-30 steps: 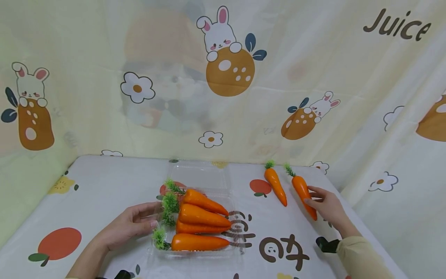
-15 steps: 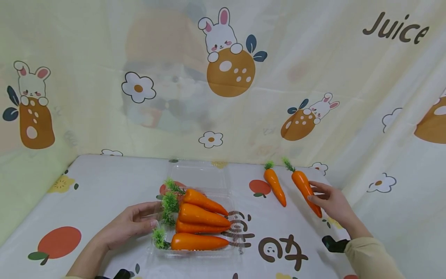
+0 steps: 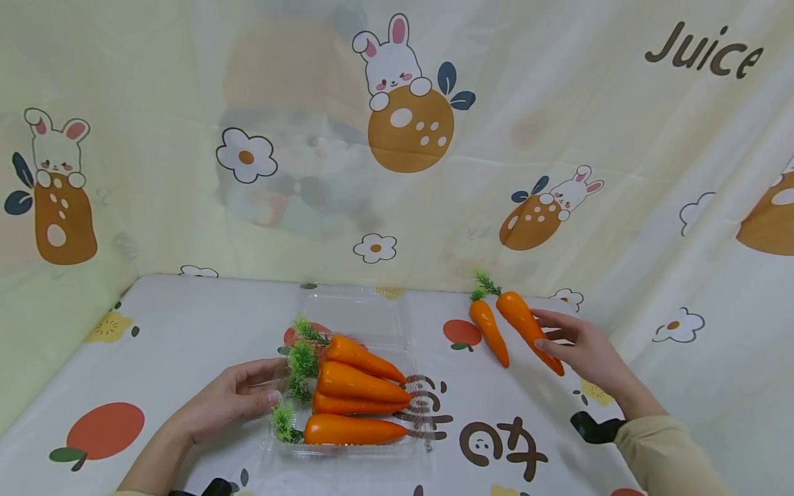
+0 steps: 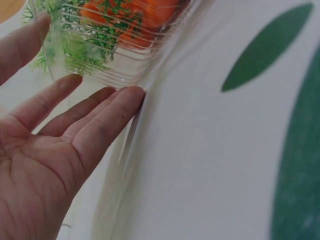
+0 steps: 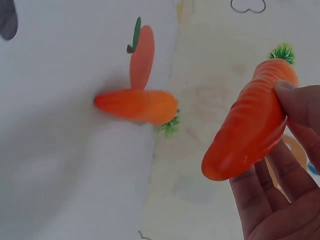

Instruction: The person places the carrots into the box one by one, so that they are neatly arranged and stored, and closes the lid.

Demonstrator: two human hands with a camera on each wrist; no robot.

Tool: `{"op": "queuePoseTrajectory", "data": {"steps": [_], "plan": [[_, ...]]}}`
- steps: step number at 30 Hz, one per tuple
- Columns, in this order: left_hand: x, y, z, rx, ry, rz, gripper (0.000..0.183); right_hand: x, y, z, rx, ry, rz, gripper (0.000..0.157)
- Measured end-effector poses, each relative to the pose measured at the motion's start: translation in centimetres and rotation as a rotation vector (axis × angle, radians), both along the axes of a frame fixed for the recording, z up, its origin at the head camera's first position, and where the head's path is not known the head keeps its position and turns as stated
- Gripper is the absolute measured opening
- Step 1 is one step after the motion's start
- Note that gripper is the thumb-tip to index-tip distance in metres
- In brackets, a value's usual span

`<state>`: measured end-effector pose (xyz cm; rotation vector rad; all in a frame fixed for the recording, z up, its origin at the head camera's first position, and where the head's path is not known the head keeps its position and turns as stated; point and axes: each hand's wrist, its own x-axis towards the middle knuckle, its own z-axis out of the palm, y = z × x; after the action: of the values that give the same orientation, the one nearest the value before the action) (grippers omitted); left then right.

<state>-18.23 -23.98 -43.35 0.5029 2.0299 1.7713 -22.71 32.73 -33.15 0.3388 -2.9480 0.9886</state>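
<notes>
My right hand [image 3: 586, 355] pinches a toy carrot [image 3: 524, 320] between thumb and fingers. In the right wrist view this carrot [image 5: 247, 122] tilts, its green tuft at the upper right and its tip toward the lower left. A second carrot [image 3: 489, 331] lies on the table just left of it. My left hand [image 3: 229, 403] is at the left side of a clear plastic container [image 3: 353, 452]. Its straight fingers [image 4: 107, 120] touch the ridged wall in the left wrist view. Several carrots [image 3: 356, 430] lie side by side in the container, leafy tops to the left.
The container's clear lid [image 3: 353, 310] is folded back, flat behind it. A white printed cloth [image 3: 205, 313] covers the table. Printed curtains [image 3: 310, 227] hang along the back and both sides. A black wrist strap piece [image 3: 595, 427] shows at the right sleeve.
The right hand first shifted right with its carrot, then moved it left and up, close to the second carrot, its tuft now overlapping that one's top. The left hand and container have not moved.
</notes>
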Motion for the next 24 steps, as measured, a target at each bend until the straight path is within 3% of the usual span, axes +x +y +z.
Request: {"op": "queuePoseTrajectory", "data": {"steps": [12,24], "plan": [[-0.1,-0.1,-0.2,-0.004,0.004,0.004,0.069,0.6,-4.3,2.1,-0.042,0.025,0.168,0.05],[-0.1,-0.1,-0.1,-0.02,0.001,0.011,0.069,0.7,-8.9,1.8,-0.05,0.008,0.338,0.047]]}}
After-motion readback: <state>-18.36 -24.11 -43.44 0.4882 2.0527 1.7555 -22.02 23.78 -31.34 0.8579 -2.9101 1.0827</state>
